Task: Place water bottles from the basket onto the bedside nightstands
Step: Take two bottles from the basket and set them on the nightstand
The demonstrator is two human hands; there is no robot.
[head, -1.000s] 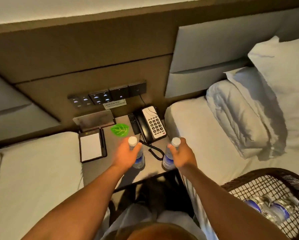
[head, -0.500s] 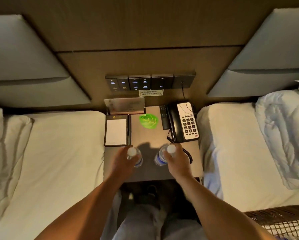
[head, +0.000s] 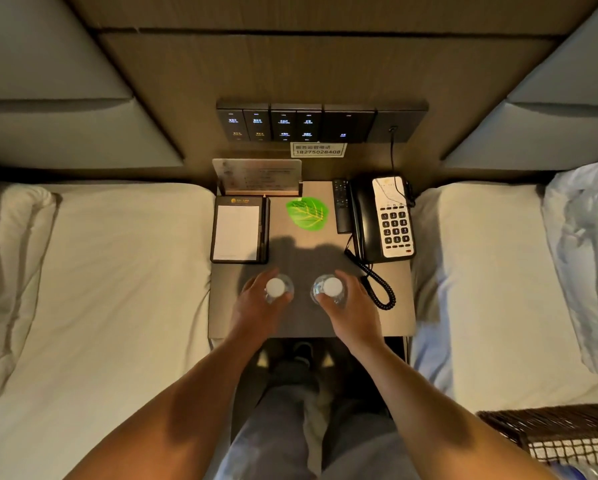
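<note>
Left hand grips one clear white-capped bottle; right hand grips another bottle, both apparently standing on the nightstand.

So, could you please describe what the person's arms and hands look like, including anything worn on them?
Both forearms are bare up to the bottom edge of the picture: no sleeves show. The left hand and right hand wear no gloves, and no watch, bracelet or ring is visible from this view. Lower down, grey-blue trousers show between the arms.
</note>
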